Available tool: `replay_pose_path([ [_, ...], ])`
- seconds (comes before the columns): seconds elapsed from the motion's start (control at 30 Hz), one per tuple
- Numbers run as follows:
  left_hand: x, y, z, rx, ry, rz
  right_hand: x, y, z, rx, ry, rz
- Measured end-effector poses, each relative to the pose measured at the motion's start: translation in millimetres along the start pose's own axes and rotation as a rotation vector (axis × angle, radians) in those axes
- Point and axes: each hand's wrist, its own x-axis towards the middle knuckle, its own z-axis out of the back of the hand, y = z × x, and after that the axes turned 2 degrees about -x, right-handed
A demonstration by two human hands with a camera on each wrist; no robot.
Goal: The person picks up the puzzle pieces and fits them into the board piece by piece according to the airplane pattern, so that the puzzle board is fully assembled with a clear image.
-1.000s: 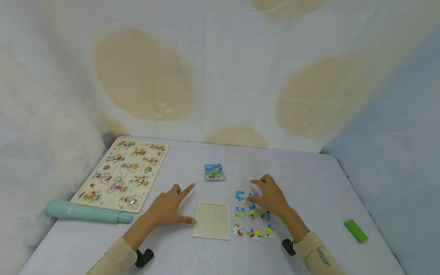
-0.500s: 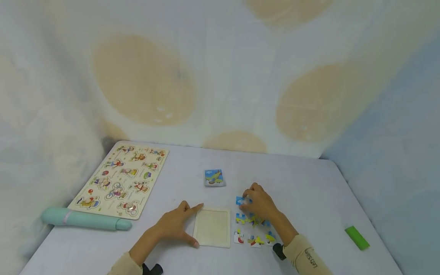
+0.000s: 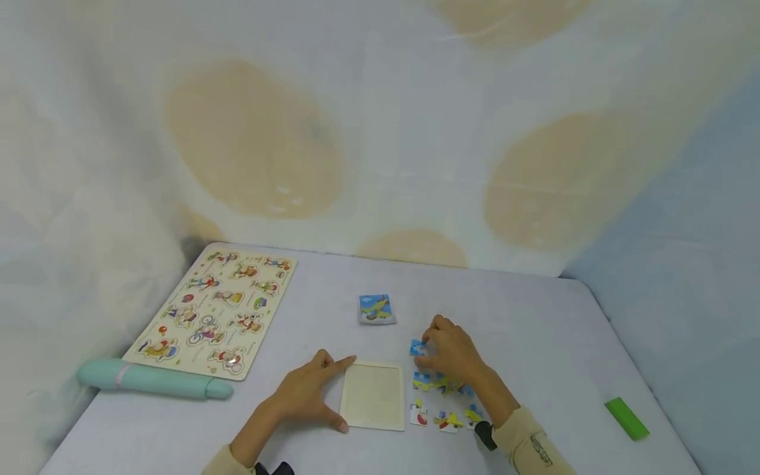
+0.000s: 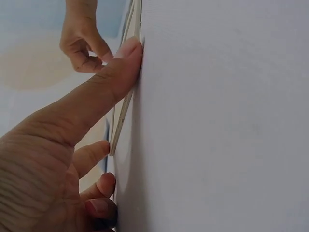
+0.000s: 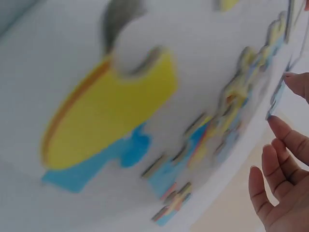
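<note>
A square wooden puzzle tray (image 3: 373, 397) with a raised rim lies in front of me, its inside bare. My left hand (image 3: 305, 392) rests at its left side, index finger at the far corner and thumb at the near one. In the left wrist view, the thumb (image 4: 104, 84) lies along the tray's edge (image 4: 120, 123). My right hand (image 3: 454, 353) pinches a blue jigsaw piece (image 5: 276, 99) between thumb and index finger, over the back row of pieces. Several more jigsaw pieces (image 3: 418, 413) in blue, yellow and red lie below that hand, some hidden by it.
A small picture card (image 3: 377, 309) with a yellow plane stands behind the tray. At the left lie a large figure puzzle board (image 3: 220, 310) and a mint-green tube-shaped object (image 3: 154, 380). A green block (image 3: 627, 418) lies at the far right.
My left hand has moved right to the tray, its index finger now at the far corner. My right hand has come down onto the back row, its fingers closing on a blue jigsaw piece.
</note>
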Motion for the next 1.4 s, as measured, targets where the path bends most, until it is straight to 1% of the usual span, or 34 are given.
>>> replay_pose_path([
  [0.07, 0.5, -1.5, 0.3, -0.008, -0.001, 0.002, 0, 6, 1, 0.011, -0.002, 0.03],
  [0.13, 0.8, -2.8, 1.1, -0.011, 0.002, 0.011, 1, 17, 2, 0.024, 0.007, 0.083],
  [0.27, 0.8, -3.2, 1.9, -0.008, 0.009, 0.028, 4, 42, 2, 0.052, 0.083, 0.171],
  [0.4, 1.3, -2.4, 1.9, -0.013, 0.005, 0.03, 9, 64, -1, 0.058, 0.152, 0.218],
  [0.5, 2.3, -1.4, -0.3, -0.009, -0.004, 0.027, 12, 74, -7, 0.02, 0.154, 0.259],
  [0.6, 3.0, -0.9, -2.3, -0.004, -0.012, 0.021, 8, 80, -10, -0.056, 0.114, 0.28],
  [0.7, 2.7, -1.1, -3.3, -0.007, -0.009, 0.018, -6, 86, -8, -0.133, 0.088, 0.284],
  [0.8, 1.8, -1.4, -2.2, -0.003, -0.011, 0.02, -23, 92, -7, -0.218, 0.088, 0.307],
  [0.9, 1.4, -1.4, -1.1, -0.003, -0.025, 0.02, -34, 97, -11, -0.28, 0.086, 0.336],
  [1.0, 0.9, -2.3, 0.5, -0.012, -0.031, 0.015, -37, 101, -16, -0.303, 0.062, 0.342],
  [1.13, 1.3, -4.3, 1.1, -0.025, -0.023, 0.012, -36, 106, -16, -0.298, 0.037, 0.33],
  [1.23, 1.3, -4.0, 0.7, -0.019, -0.018, 0.019, -33, 108, -14, -0.282, 0.038, 0.316],
  [1.3, 1.2, -3.7, 1.2, -0.016, -0.015, 0.024, -30, 108, -12, -0.255, 0.048, 0.305],
  [1.4, 1.4, -3.2, 2.3, -0.014, -0.01, 0.025, -26, 103, -8, -0.173, 0.083, 0.245],
])
